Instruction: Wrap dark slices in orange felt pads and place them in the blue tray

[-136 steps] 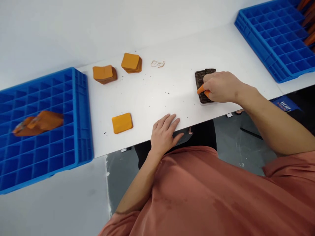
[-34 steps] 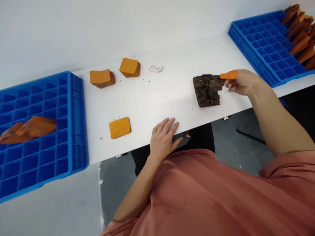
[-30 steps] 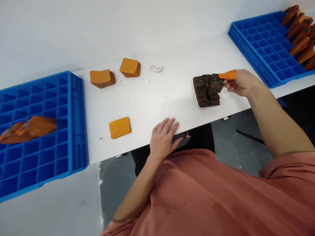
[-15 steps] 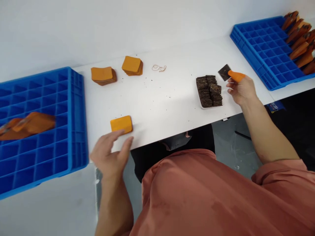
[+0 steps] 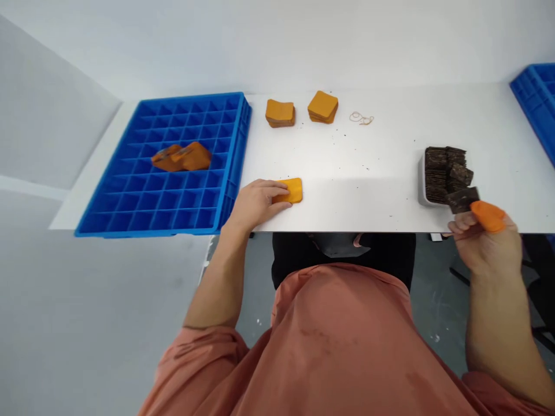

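Note:
At the table's front edge, my left hand (image 5: 256, 203) grips a small yellow rectangular piece (image 5: 295, 190), with fingers over its top and the thumb along its near side. Whether it is one piece or a thin stack I cannot tell. My right hand (image 5: 489, 241), an orange finger cot (image 5: 489, 216) on one digit, pinches a thin dark brown square sheet (image 5: 462, 199). That sheet is just above the near right corner of a white tray (image 5: 422, 179), in which similar brown sheets (image 5: 436, 173) stand packed in rows.
Two stacks of orange-yellow squares (image 5: 280, 112) (image 5: 323, 106) lie at the back beside thin loose bands (image 5: 361, 118). A blue compartment crate (image 5: 173, 216) on the left holds folded orange pieces (image 5: 191, 157). Another blue crate (image 5: 535, 104) stands far right. Dark crumbs dot the white table.
The view has turned left. My left hand has come down onto the yellow piece and closed on it. My right hand has brought the brown sheet nearer, beside the tray's near right corner.

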A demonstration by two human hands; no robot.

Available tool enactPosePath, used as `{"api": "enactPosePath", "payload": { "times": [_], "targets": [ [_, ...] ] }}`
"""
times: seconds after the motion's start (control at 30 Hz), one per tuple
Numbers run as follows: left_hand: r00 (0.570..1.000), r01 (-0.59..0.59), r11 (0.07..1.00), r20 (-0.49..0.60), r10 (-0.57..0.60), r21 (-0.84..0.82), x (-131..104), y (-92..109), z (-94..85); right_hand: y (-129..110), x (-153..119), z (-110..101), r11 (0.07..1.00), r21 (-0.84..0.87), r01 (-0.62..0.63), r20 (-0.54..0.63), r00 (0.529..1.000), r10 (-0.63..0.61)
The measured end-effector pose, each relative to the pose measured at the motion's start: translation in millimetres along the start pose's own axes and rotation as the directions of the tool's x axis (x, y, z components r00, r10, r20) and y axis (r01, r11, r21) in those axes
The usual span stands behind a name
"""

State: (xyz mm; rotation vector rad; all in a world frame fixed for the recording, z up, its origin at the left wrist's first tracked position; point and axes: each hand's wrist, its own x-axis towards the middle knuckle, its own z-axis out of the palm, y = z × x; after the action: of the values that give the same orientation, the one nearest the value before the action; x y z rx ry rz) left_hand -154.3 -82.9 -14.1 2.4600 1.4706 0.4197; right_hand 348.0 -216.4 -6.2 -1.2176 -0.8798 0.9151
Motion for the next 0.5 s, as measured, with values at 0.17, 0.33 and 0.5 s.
{"api": "enactPosePath", "payload": {
  "times": [0.17, 0.33, 0.5],
  "targets": [
    [0.993, -0.022, 1.000, 0.119, 0.019, 0.022, 13, -3, -16.1, 11, -21, 40, 0.982, 0.138, -0.132, -0.194, 0.968, 0.158],
    [0.983, -0.042, 0.963, 0.185, -0.008, 0.265, 21, 23, -16.5, 10, -27, 58, 0.982, 0.115, -0.152, -0.136, 0.977, 0.167],
    [0.989, 0.089, 0.938, 0.079, -0.122, 0.334, 26, 34, -8.1, 7, -31, 71, 0.988, 0.076, -0.134, -0.102, 0.985, 0.141]
  ]
}}
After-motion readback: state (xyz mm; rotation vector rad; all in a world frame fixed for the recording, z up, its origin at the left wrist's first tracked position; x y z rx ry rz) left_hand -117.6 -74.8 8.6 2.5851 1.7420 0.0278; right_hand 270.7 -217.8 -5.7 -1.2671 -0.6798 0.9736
